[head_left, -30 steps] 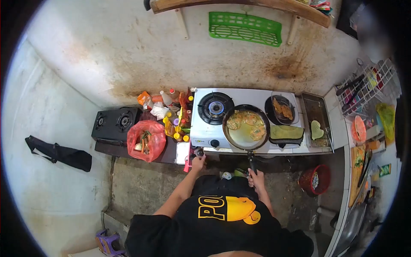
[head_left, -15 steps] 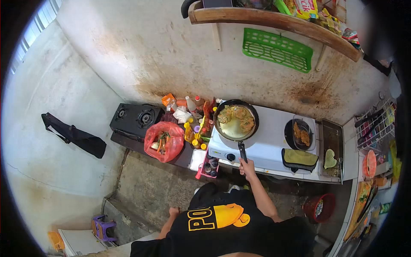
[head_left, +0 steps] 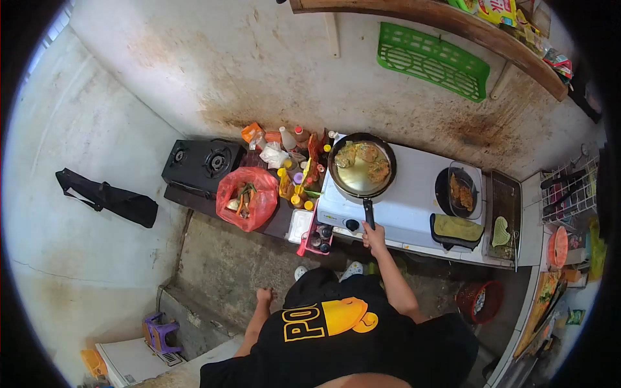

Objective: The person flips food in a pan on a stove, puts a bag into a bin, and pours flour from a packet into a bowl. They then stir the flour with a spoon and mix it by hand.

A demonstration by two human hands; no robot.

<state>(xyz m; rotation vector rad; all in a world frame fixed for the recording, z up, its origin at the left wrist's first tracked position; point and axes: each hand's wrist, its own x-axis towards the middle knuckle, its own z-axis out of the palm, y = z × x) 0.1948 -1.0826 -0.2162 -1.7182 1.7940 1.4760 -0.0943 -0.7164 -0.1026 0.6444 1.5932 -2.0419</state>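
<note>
My right hand [head_left: 373, 238] is wrapped round the black handle of a frying pan [head_left: 369, 210]. The pan sits on the left part of a white stove [head_left: 414, 187], with several browned pieces of food [head_left: 367, 161] in oil. My left hand [head_left: 264, 296] hangs low beside my body over the floor, its fingers curled in, touching nothing that I can see. Right of the pan, a dark pan with a strainer [head_left: 461, 191] holds fried food. A folded green and black cloth [head_left: 457, 231] lies at the stove's front edge.
At the left are a black two-burner stove [head_left: 200, 165], a red plastic bag [head_left: 247, 199] of vegetables and several bottles [head_left: 297, 194]. A metal tray [head_left: 502, 216] is right of the stove. A red bin [head_left: 480, 302] stands on the floor. A wooden shelf [head_left: 427, 18] hangs above.
The view has shifted slightly, and the stove and pan appear a little higher. My left hand has moved up and forward a little. My right hand still holds the pan handle.
</note>
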